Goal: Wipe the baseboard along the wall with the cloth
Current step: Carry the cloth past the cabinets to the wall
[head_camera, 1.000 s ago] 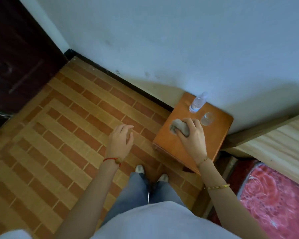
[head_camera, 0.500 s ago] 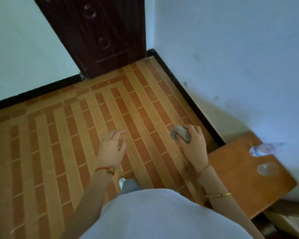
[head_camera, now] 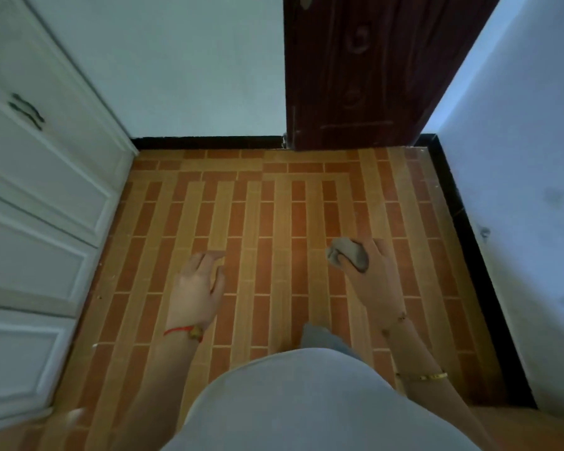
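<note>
A black baseboard [head_camera: 469, 242] runs along the foot of the right wall, and another black baseboard strip [head_camera: 209, 142] lies under the far wall. My right hand [head_camera: 375, 281] hangs above the tiled floor, well left of the right baseboard, gripping a crumpled grey cloth [head_camera: 349, 253]. My left hand [head_camera: 197, 291] hovers over the floor with loosely curled fingers and nothing in it.
A dark wooden door [head_camera: 365, 70] stands at the far corner. White panelled cabinets [head_camera: 36, 203] line the left side. The floor [head_camera: 264, 216] is orange-brown brick-pattern tile. My grey top fills the bottom of the view.
The view has swung left, away from the small wooden table with the bottle, toward the door corner. The cloth, lifted off the table, stays in my right hand above the floor.
</note>
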A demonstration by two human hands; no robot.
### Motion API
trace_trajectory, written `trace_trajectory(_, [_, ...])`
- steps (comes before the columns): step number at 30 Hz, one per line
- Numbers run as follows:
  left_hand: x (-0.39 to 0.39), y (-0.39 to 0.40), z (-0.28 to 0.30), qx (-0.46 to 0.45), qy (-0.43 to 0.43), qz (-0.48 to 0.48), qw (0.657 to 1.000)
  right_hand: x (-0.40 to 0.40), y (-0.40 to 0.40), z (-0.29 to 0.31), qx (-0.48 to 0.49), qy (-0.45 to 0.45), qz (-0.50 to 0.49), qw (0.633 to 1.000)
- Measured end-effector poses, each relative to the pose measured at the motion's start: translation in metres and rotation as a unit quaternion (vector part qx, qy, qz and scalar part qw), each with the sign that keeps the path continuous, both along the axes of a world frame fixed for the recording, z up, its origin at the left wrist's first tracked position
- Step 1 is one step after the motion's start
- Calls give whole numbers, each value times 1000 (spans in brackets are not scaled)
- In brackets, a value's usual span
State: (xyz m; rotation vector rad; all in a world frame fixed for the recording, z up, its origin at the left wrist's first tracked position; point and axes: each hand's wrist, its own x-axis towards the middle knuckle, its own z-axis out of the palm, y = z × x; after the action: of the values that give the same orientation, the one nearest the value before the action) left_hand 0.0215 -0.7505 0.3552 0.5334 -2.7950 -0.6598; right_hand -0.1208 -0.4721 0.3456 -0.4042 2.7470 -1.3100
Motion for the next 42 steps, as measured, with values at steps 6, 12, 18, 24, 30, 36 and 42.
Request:
trace_trajectory(6, [-29, -54, -5, 5, 10, 67, 998, -69, -69, -11, -2, -16, 58, 998])
trace_trajectory(12, [-94, -116, -3, -7, 19, 116, 993, -157, -145, -16, 15, -5, 105, 994])
trace_trajectory(18, [-166, -177, 16, -8, 41, 181, 983, -254, -230, 10, 46, 12, 157, 986])
trace_trajectory(24, [-199, -225, 19, 6, 43, 246, 968, -312, -312, 15, 38, -4, 227, 973])
trace_trajectory(30, [-224, -292, 7, 24, 23, 295, 955, -347, -395, 1, 31, -27, 267, 963])
trace_trajectory(36, [-262, -403, -6, 27, 32, 313, 949, -390, -515, -13, 24, -30, 268, 963])
trace_trajectory(42, [-294, -541, -2, -2, 17, 293, 956, -428, -655, -6, 2, 7, 248, 969])
